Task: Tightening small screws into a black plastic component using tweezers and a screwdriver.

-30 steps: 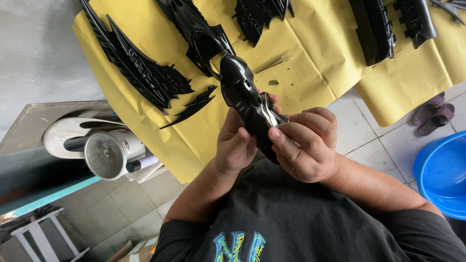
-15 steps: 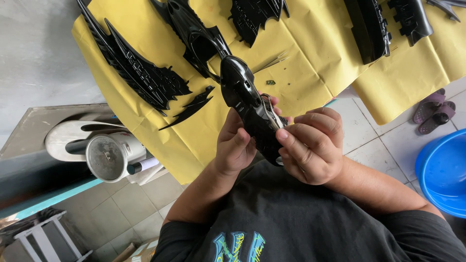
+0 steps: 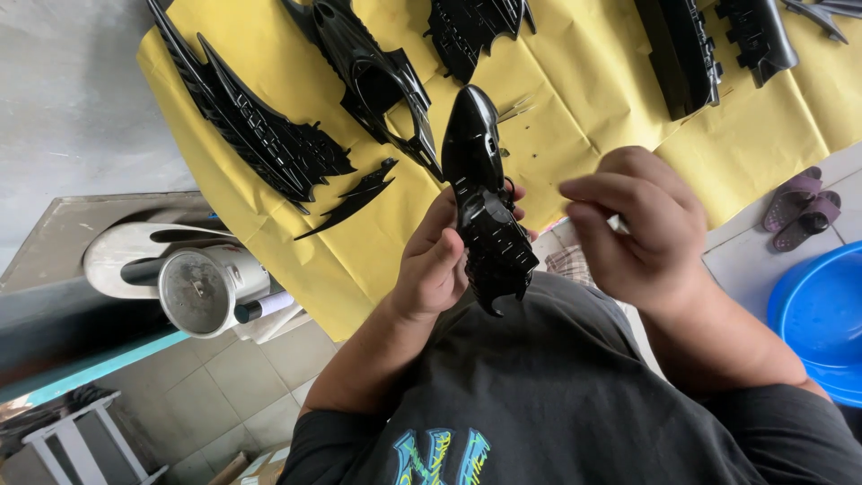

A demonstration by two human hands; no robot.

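- Leftmost, I see a metal pot (image 3: 202, 292) on its side by the worktop (image 3: 575, 148); I cannot tell what it holds.
- My left hand (image 3: 431, 260) grips the glossy black shell piece (image 3: 485, 202) mid-air, long axis pointing away from me.
- My right hand (image 3: 642, 229) hovers just right of it, apart, fingertips pinched together; whether on something, I cannot tell.
- Far right, a blue basin (image 3: 822, 319), no contents showing.

Table under yellow cloth (image 3: 584, 135); glossy black plastic parts lie spread: long winged panel (image 3: 251, 135), cockpit shell (image 3: 373, 76), small fin (image 3: 355, 198).
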